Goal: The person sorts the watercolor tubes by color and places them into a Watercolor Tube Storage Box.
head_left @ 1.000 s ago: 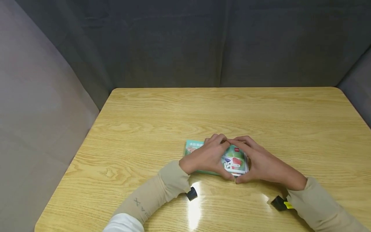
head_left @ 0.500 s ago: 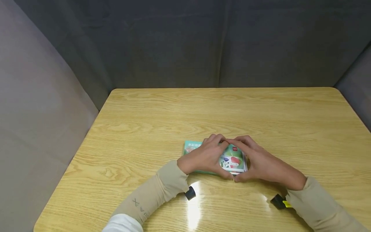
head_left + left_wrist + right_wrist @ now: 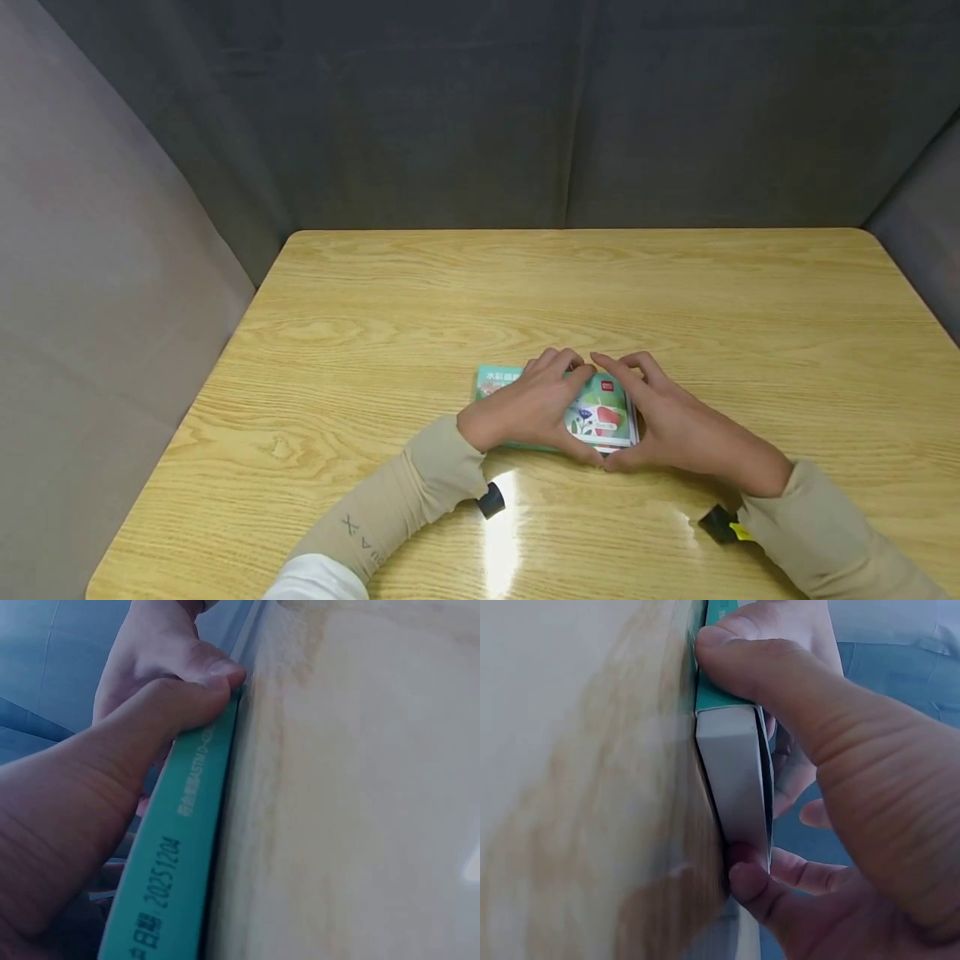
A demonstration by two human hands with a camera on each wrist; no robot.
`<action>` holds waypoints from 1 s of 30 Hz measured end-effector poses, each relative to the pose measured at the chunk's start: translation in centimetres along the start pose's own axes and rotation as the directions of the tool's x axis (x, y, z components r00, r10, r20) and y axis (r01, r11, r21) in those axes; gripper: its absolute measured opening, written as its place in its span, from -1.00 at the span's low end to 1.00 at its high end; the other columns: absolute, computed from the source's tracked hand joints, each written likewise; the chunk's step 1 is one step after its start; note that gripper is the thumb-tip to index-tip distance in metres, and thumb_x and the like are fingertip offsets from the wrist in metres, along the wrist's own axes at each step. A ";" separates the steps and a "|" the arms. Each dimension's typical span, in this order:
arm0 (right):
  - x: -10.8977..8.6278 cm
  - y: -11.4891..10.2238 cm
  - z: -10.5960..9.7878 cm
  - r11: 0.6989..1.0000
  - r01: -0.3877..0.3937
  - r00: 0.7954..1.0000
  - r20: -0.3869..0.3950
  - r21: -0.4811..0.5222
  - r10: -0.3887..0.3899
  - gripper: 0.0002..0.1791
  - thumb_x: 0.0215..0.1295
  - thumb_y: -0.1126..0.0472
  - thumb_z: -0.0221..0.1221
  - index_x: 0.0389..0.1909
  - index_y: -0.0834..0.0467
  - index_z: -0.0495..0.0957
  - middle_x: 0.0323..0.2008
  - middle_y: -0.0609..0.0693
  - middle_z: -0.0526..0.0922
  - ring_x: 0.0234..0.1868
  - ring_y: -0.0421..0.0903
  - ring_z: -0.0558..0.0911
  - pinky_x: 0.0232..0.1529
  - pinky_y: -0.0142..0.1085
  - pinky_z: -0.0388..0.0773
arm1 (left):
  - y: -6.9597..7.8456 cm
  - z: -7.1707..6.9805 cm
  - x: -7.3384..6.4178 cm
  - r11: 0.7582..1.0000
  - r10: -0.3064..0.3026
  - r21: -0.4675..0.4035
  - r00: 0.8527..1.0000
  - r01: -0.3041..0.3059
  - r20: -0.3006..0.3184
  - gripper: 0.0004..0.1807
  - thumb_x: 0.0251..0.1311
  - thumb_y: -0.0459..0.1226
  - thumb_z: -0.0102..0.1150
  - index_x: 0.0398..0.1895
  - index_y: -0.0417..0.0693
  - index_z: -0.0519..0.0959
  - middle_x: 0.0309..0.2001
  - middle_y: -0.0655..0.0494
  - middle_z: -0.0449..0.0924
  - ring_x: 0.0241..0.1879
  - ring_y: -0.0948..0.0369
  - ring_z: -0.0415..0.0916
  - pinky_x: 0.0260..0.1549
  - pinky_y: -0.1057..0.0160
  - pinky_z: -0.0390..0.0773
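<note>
A flat watercolour paint box (image 3: 609,408) with a green printed cover lies on the table between both hands. My left hand (image 3: 536,408) grips across its middle, thumb along the near side, fingers over the far side. At the right end my right hand (image 3: 675,421) holds it, the thumb on the near green side (image 3: 724,690) and other fingertips by the far corner. A plain white end (image 3: 731,772) shows there in the right wrist view, with a dark gap along its edge. The left wrist view shows the green long side (image 3: 169,855) with a printed date.
The wood-grain table (image 3: 360,325) extends around the box on all sides. Dark cloth (image 3: 435,117) hangs behind it, and a grey cloth (image 3: 112,275) rises at the left. Small black devices (image 3: 491,500) are strapped under both wrists.
My right index finger has lifted slightly away from the left hand's fingers at the far side. Box and left hand look nearly unmoved.
</note>
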State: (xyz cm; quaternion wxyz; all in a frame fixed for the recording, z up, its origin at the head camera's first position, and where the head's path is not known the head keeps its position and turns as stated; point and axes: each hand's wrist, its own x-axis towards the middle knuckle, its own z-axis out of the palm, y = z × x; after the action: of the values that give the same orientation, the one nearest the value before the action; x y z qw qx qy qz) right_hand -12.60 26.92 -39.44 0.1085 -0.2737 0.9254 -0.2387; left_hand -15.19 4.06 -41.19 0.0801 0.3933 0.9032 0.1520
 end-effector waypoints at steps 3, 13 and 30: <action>0.1 0.0 0.0 1.000 0.009 1.000 -0.015 -0.005 -0.009 0.31 -0.14 -0.22 0.62 0.61 0.00 0.12 0.26 0.00 0.31 0.03 -0.13 0.53 -0.02 -0.27 0.58 | 0.0 0.1 0.1 1.000 0.009 -0.008 1.000 -0.009 -0.017 0.18 -0.14 0.46 0.43 0.45 -0.09 0.38 0.26 0.13 0.37 0.16 0.22 0.27 0.15 0.28 0.42; 0.3 -0.3 0.2 0.999 0.048 0.998 -0.048 -0.008 -0.048 0.23 -0.11 -0.14 0.62 0.59 -0.03 0.18 0.24 0.03 0.34 -0.04 -0.15 0.51 -0.11 -0.35 0.52 | 0.2 0.1 0.3 0.999 0.022 -0.044 0.999 -0.023 -0.029 0.19 -0.14 0.41 0.45 0.50 -0.05 0.34 0.24 0.18 0.36 0.18 0.24 0.24 0.21 0.32 0.40; 0.2 0.3 0.5 0.998 0.065 0.998 -0.003 0.017 -0.065 0.20 -0.04 -0.18 0.59 0.59 -0.03 0.16 0.28 0.02 0.29 -0.03 -0.16 0.52 -0.09 -0.37 0.53 | 0.2 -0.1 -0.2 1.000 0.009 -0.001 1.000 -0.009 0.030 0.23 -0.06 0.46 0.37 0.57 -0.04 0.25 0.33 0.14 0.32 0.17 0.22 0.25 0.22 0.27 0.41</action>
State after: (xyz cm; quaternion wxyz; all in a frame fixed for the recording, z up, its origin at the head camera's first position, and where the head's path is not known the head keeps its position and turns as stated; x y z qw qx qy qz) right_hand -12.75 26.81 -39.99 0.1019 -0.3023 0.9140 -0.2505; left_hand -14.96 4.05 -41.05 0.0930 0.3995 0.9001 0.1468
